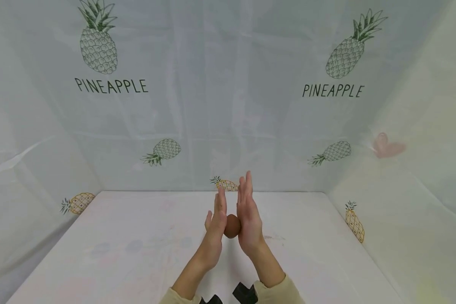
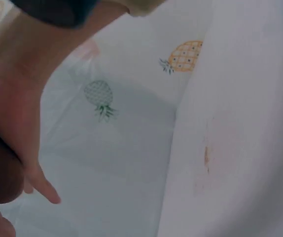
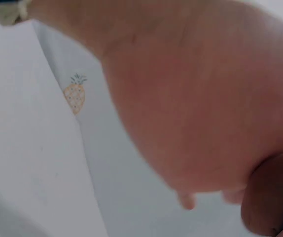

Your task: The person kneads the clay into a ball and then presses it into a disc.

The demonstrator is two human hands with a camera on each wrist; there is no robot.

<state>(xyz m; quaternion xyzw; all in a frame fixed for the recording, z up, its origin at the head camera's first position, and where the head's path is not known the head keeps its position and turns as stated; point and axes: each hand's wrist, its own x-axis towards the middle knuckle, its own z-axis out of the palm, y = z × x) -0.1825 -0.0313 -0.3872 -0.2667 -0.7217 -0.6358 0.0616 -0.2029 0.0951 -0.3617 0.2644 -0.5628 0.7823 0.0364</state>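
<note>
Both palms face each other, fingers straight and pointing away: the left hand (image 1: 217,219) and right hand (image 1: 248,215) press a brown ball (image 1: 232,226) between them, held above the white table (image 1: 118,249). Behind it hangs the pineapple-print curtain (image 1: 228,105).

The brown lump (image 1: 232,226) pressed between the 2 palms looks like soft clay or dough, matt and smooth, with no shine. The table top (image 1: 137,236) has a matt white finish, faintly stained in pale patches. The sheeting (image 1: 228,105) behind and at both sides looks like thin plastic film, slightly glossy and wrinkled, printed with pineapples. The sleeve cuffs (image 1: 277,291) look like soft beige cloth, matt.
</note>
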